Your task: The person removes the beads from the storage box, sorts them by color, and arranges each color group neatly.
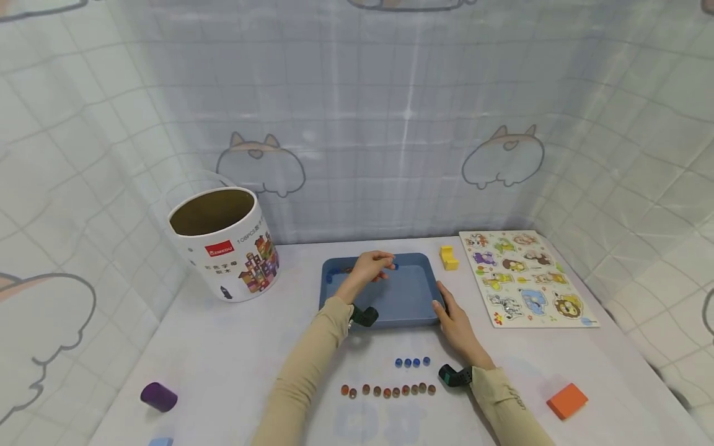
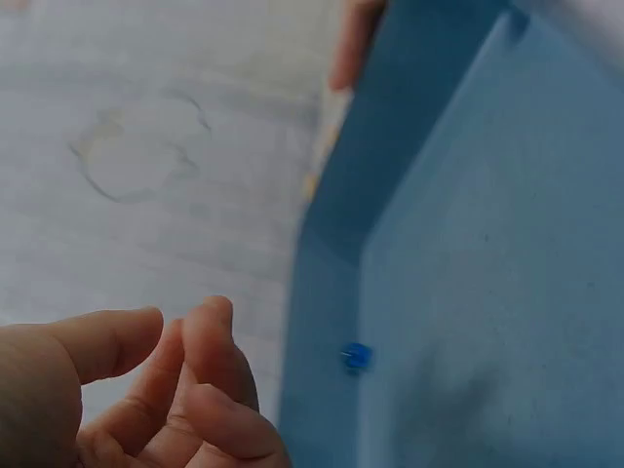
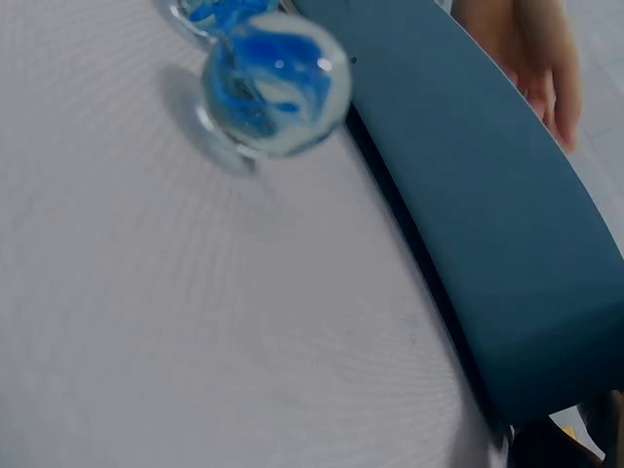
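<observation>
A shallow blue tray (image 1: pixel 401 297) lies on the white table. Over its back part hovers my left hand (image 1: pixel 369 267), fingers loosely bent, with nothing visible between thumb and fingertips in the left wrist view. Close to those fingertips, a blue marble (image 2: pixel 356 357) rests inside the tray against its wall. My right hand (image 1: pixel 457 325) grips the tray's front right corner. Blue marbles (image 1: pixel 329 279) and orange-brown marbles (image 1: pixel 348 270) sit in the back left corner, partly hidden by the left hand. In front of the tray are a row of blue marbles (image 1: pixel 408 363) and a longer row of orange-brown marbles (image 1: pixel 387 393).
A white bucket (image 1: pixel 245 260) stands at back left. On the right lie an animal puzzle board (image 1: pixel 524 279), a yellow block (image 1: pixel 449 259) and an orange block (image 1: pixel 567 401). A purple cylinder (image 1: pixel 158 396) and a light blue block (image 1: pixel 160 441) are at front left.
</observation>
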{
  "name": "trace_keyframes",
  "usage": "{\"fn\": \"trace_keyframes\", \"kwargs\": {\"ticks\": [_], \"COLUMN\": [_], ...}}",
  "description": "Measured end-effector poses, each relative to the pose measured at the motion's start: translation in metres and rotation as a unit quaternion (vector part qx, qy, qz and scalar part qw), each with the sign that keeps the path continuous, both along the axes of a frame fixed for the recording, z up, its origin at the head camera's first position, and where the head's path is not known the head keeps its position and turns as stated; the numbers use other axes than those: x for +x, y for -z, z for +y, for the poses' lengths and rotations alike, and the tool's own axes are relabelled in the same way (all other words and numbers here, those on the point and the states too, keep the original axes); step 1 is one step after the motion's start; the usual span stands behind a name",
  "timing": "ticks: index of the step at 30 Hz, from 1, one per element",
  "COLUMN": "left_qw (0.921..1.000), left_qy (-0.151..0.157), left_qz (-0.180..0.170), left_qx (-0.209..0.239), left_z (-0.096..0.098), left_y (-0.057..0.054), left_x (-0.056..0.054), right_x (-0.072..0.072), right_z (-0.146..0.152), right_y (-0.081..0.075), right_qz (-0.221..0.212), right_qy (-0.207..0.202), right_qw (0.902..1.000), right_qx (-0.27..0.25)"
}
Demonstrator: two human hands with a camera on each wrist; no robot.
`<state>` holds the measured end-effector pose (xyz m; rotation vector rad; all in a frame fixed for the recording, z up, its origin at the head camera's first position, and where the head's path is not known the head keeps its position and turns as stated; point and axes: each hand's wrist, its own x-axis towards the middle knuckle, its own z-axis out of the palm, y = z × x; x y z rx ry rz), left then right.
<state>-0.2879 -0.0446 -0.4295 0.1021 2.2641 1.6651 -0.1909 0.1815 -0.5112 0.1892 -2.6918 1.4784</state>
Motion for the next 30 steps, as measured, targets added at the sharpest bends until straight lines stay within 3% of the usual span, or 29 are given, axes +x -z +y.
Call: {"fn": "trace_keyframes", "kwargs": {"ticks": [6, 13, 18, 25, 30], "left_qw": [0.9992, 0.9977, 0.9950, 0.9845, 0.9789], "left_qy": [-0.025, -0.047, -0.064, -0.095, -0.099], "left_qz": [-0.031, -0.046, -0.048, -0.040, -0.044], "left_qx": [-0.003, -0.017, -0.060, -0.141, -0.173], "left_z": [0.015, 0.028, 0.037, 0.044, 0.042], "left_y": [0.014, 0.018, 0.022, 0.025, 0.027], "left_x": [-0.014, -0.022, -0.027, -0.029, -0.030], "right_x": [0.000, -0.001, 0.000, 0.000, -0.001], "right_z": [0.000, 0.000, -0.001, -0.002, -0.001], "right_y": [0.000, -0.002, -0.002, 0.000, 0.000], "right_qz": [0.009, 0.003, -0.009, -0.010, -0.010], "right_qy": [0.004, 0.003, 0.006, 0.009, 0.009], "right_qw": [0.9999, 1.0000, 0.9999, 0.9999, 0.9999], "right_qx": [0.005, 0.007, 0.003, 0.002, 0.004]}}
